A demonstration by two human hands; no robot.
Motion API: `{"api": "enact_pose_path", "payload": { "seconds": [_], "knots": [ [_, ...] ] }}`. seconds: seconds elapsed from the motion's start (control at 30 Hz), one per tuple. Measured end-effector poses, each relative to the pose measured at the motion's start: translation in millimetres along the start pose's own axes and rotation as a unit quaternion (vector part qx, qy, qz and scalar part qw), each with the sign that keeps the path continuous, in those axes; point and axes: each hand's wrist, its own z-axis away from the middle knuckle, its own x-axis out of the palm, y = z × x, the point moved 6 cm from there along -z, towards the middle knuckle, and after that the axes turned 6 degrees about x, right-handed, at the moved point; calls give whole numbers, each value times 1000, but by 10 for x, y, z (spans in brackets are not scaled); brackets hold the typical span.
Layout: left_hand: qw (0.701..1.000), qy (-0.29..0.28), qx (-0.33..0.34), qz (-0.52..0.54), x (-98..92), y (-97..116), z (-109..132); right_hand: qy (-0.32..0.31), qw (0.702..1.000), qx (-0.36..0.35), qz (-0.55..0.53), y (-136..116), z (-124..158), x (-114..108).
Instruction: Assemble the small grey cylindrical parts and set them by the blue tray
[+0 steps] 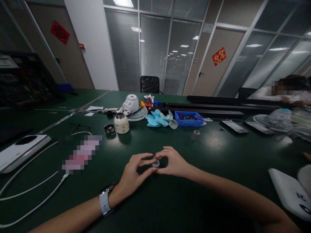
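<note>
I see the left hand (134,173) at 8 o'clock of a round metal part (155,163), thumb and forefinger closed on its edge. The part sits low over the green surface (218,145), between the 2 hands and equally near each. It is round, so I see no long axis. The right hand (172,161) pinches it from 3 o'clock. A cream jar (121,123) stands far off at 11, a blue tray (189,118) at 1.

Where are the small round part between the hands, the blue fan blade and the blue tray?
small round part (155,163), head view, its top face.
blue fan blade (152,121), head view, one broad blade.
blue tray (188,124), head view, its front wall.
</note>
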Motion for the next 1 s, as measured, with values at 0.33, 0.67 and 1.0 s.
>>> {"api": "enact_pose_path", "payload": {
  "seconds": [0.33, 0.67, 1.0],
  "knots": [
    [993, 53, -30, 106, 26, 37, -165, 50, 986, 21, -156, 173, 99, 223],
    [990, -110, -89, -9, -174, -470, 58, 30, 983, 45, -178, 222, 107, 299],
    [989, -111, -95, -12, -163, -562, 91, 77, 983, 134, 99, 680, 29, -284]
  ]
}}
